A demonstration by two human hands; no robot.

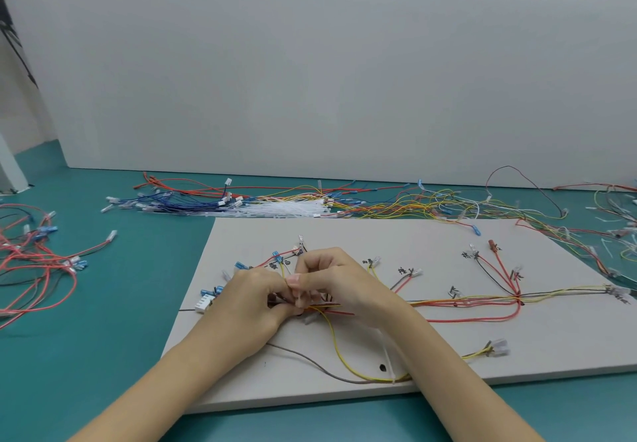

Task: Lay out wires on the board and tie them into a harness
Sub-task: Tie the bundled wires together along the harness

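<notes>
A pale grey board (431, 348) lies on the teal table with red, yellow and black wires (482, 300) spread across it, their ends at hand-written marks. My left hand (248, 300) and my right hand (331, 279) meet over the left part of the board. Both pinch the gathered wire bundle (327, 307) between fingers and thumbs. A white cable tie (387, 355) trails from under my right wrist toward the board's front edge. A white multi-pin connector (204, 303) sits beside my left hand. What the fingertips hold exactly is hidden.
Behind the board lie a heap of white cable ties (282, 209), blue wires (179, 200) and tangled yellow and red wires (431, 203). More red wires (34, 262) lie at the left, others at the far right (617, 228). A white wall panel stands behind.
</notes>
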